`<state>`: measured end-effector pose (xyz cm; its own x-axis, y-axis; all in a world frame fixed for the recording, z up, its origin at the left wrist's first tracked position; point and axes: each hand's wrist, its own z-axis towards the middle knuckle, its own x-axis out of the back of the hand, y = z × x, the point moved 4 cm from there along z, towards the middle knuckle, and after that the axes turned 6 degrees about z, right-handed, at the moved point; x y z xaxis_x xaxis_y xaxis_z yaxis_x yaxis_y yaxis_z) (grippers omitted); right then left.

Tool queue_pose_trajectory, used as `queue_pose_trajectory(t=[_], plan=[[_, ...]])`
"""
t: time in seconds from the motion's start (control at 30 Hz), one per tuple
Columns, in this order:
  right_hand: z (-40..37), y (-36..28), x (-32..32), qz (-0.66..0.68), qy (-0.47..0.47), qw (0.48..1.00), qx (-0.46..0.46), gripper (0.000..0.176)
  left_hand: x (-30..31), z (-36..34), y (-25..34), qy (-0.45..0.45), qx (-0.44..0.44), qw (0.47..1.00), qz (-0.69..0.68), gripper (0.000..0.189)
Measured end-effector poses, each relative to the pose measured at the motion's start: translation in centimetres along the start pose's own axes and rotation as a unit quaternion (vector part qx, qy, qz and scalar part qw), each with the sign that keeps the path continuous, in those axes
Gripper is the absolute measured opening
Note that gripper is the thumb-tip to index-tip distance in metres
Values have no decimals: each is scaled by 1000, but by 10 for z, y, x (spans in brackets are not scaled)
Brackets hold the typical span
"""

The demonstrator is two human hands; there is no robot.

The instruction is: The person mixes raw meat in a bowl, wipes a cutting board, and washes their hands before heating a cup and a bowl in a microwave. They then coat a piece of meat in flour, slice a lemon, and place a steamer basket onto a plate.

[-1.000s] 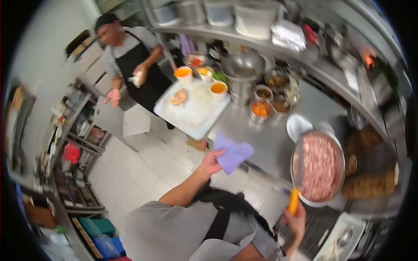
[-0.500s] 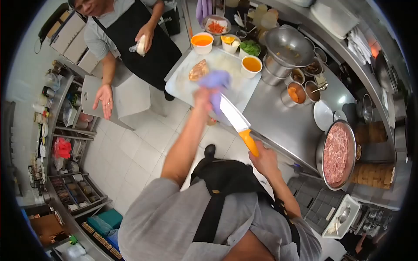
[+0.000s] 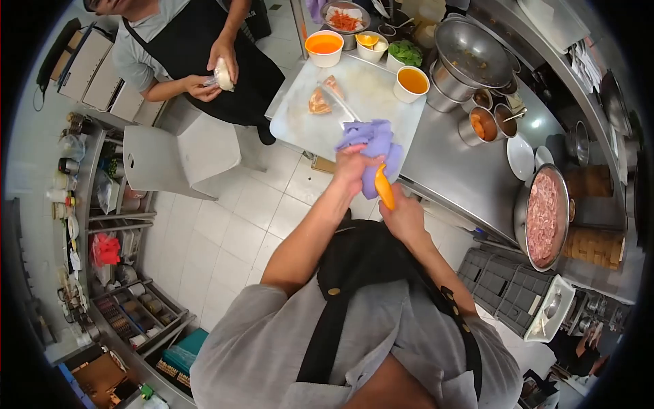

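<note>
My right hand [image 3: 403, 215] grips the orange handle of a kitchen knife [image 3: 384, 189] in front of the cutting board's near edge. A purple cloth [image 3: 373, 140] is closed in my left hand [image 3: 353, 167], wrapped around the blade close to the handle and hiding most of it. The blade's far end seems to poke out past the cloth, pale and blurred, over the white cutting board [image 3: 293, 126]. Just beyond it lie pieces of what looks like raw chicken [image 3: 319, 102].
Tubs of orange liquid [image 3: 412, 82], leafy greens [image 3: 405, 53] and a wok [image 3: 473, 51] line the board's far side. A bowl of raw meat [image 3: 543, 218] stands at right. Beyond a grey chair [image 3: 157, 160], a co-worker [image 3: 194, 61] holds something white in plastic.
My left hand and the cloth have slid down the blade toward the handle, covering what was bare steel. The co-worker's outstretched hand has come back to the white item.
</note>
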<state>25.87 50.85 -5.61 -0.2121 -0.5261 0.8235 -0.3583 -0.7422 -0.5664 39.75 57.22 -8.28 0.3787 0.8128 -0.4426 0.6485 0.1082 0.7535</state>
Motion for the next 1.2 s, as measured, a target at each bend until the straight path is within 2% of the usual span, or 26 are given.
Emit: queue_pose_trajectory(t=[0.07, 0.1, 0.17, 0.2, 0.23, 0.3, 0.33, 0.4, 0.43, 0.47, 0.53, 0.6, 0.63, 0.67, 0.7, 0.73, 0.8, 0.83, 0.87, 0.93, 0.97, 1.0, 1.03, 1.1, 1.13, 1.2], plan=[[-7, -4, 19, -12, -33, 999, 4, 31, 20, 23, 20, 113, -41, 993, -21, 52], [-14, -2, 25, -22, -66, 998, 6, 32, 49, 48, 32, 98, -76, 988, -87, 53], [-40, 18, 38, -6, -94, 995, -12, 34, 134, 90, 71, 254, -189, 947, -46, 50], [-46, 27, 42, 10, -127, 991, -30, 36, 163, 78, 104, 278, -271, 921, 32, 43], [-39, 37, 36, 6, -125, 992, -31, 36, 194, 78, 119, 318, -283, 904, -28, 24], [-16, 76, 9, -1, -15, 997, -72, 40, 208, 57, 134, 194, -172, 963, 70, 23], [9, 89, -7, -1, -7, 997, -82, 39, 210, 53, 128, 196, -172, 963, 70, 23], [65, 99, -26, -4, -18, 996, -93, 39, 212, 34, 119, 207, -281, 908, 230, 20], [83, 100, -32, -7, -32, 995, -99, 41, 206, 23, 112, 201, -190, 936, 217, 21], [89, 96, -33, -3, -37, 995, -98, 41, 195, 10, 111, 206, -188, 935, 220, 21], [95, 62, -1, -56, 147, 979, 126, 43, 169, -5, 94, 169, -127, 966, 147, 25], [89, -9, 24, 220, 133, 944, 205, 50, 139, -11, 62, 95, -54, 981, 157, 28], [75, -35, 7, 517, -37, 854, 42, 50, 113, -15, 44, 23, -32, 991, 128, 30], [71, -22, 16, 510, -2, 860, 24, 50, 80, -22, 26, -58, -5, 993, 100, 33], [66, -7, 25, 569, -8, 822, 7, 52, 42, -39, 16, -125, 23, 992, 23, 37], [63, 5, 32, 629, -16, 777, 0, 55, 9, -50, 10, -183, 53, 980, -51, 43], [56, 17, 38, 746, -46, 664, 2, 60, -36, -41, -7, -257, 60, 964, -18, 50], [34, 41, 58, 599, 78, 797, 3, 53, -60, -34, -14, -305, 43, 951, -7, 57], [10, 60, 70, 500, 149, 853, 14, 50, -88, -25, -24, -346, 54, 936, 23, 61], [-8, 87, 91, 394, 214, 893, 30, 47, -140, 2, -43, -401, 28, 910, 104, 65], [-12, 88, 98, 238, 262, 933, 55, 45, -154, 15, -53, -409, -4, 899, 155, 66], [-7, 88, 101, 84, 301, 945, 93, 44, -163, 31, -51, -367, -95, 888, 259, 66], [5, 106, 88, 104, 287, 945, 115, 44, -158, 44, -41, -307, -181, 862, 361, 66], [36, 171, 38, 124, 179, 975, 44, 51, -127, 63, -11, -166, -341, 805, 456, 59], [44, 183, 26, 132, 171, 974, 62, 51, -88, 92, -5, -91, -374, 765, 517, 53], [56, 211, -2, -96, 88, 982, -138, 56, -25, 105, 29, 54, -384, 628, 674, 40]])
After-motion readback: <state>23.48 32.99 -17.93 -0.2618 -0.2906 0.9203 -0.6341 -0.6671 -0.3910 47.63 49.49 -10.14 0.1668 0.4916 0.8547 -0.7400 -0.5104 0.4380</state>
